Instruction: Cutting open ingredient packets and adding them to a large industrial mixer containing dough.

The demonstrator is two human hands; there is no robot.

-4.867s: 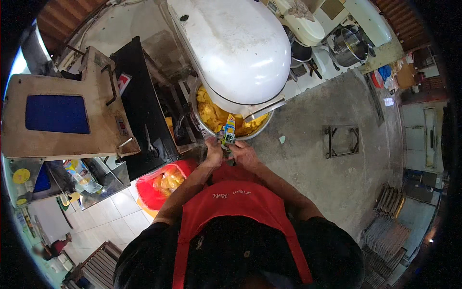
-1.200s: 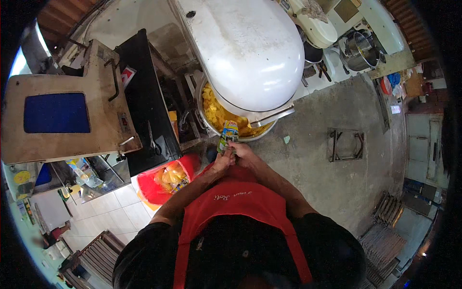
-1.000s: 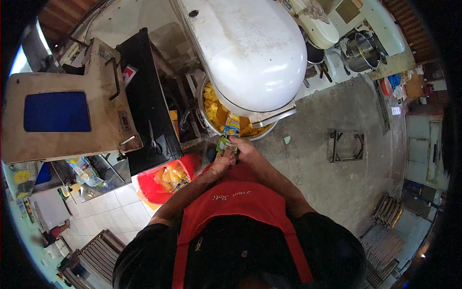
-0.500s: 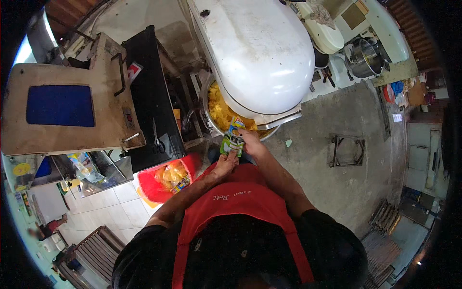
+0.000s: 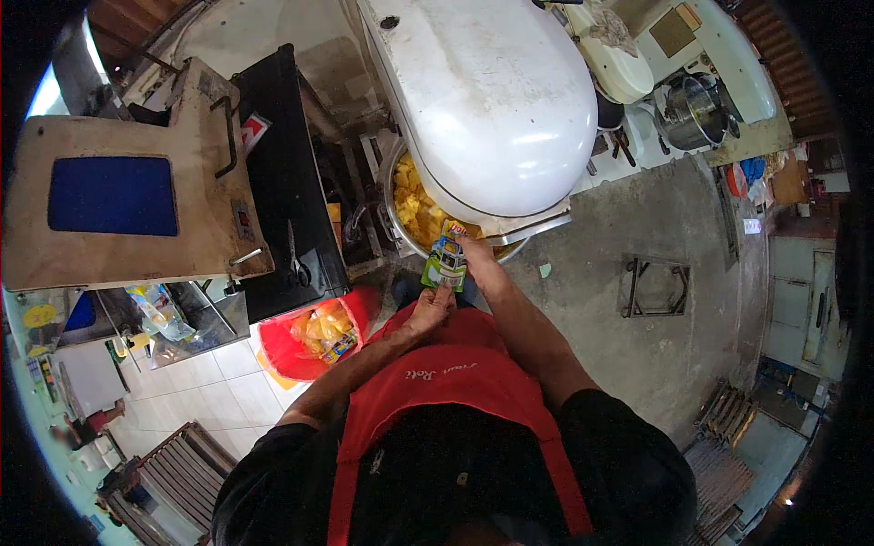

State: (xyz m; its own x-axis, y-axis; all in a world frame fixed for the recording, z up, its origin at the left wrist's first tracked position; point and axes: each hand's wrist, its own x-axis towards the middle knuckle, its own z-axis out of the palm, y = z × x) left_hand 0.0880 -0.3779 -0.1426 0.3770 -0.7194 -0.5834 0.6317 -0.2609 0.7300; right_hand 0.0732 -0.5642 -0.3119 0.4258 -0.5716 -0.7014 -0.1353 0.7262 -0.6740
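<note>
Your 2 hands share 1 packet (image 5: 446, 262), a flat, shiny pouch in green below and yellow and blue above. Your left hand (image 5: 434, 308) grasps its lower end, fingers curled around the edge close to the front of your red apron (image 5: 446, 369). Your right hand (image 5: 475, 252) grips it higher up, along its right side. The packet is tilted, and its upper end overlaps the near rim of the metal bowl (image 5: 390, 202); you cannot tell from this angle how high above the rim it sits.

Inside the bowl is a lumpy yellow mixture (image 5: 414, 207), showing mostly on the left side. The rounded white head of a large mixer (image 5: 496, 105) hides the rest of it.

To your left, 1 pair of scissors (image 5: 293, 247) lies on a black table (image 5: 278, 164), blades pointing away from you. Near your left forearm, just past the table's near end, a red container (image 5: 278, 353) holds translucent yellow bags (image 5: 326, 326), with small printed packets at their lower right. To your right, 1 dark metal frame (image 5: 656, 310) lies on the grey floor (image 5: 592, 232), well apart from your hands.
</note>
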